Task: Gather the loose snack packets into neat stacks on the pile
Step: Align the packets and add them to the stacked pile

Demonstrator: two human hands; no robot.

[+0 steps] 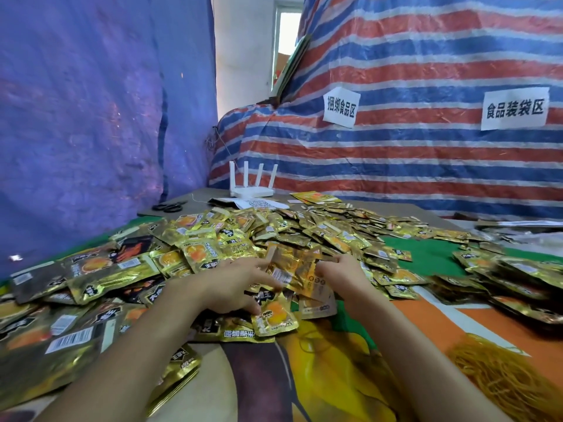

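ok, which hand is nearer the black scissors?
Left. Left hand, holding packets at the pile, is toward the camera and right of the scissors; right hand, on the same packets, sits farther right.

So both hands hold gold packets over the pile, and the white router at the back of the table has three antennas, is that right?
Not quite. The head view shows four antennas on the white router, not three. The rest stands: the left hand and right hand hold gold packets over the pile, and the router is at the back of the table.

Perhaps hundreds of packets (274,226); one router (251,191)
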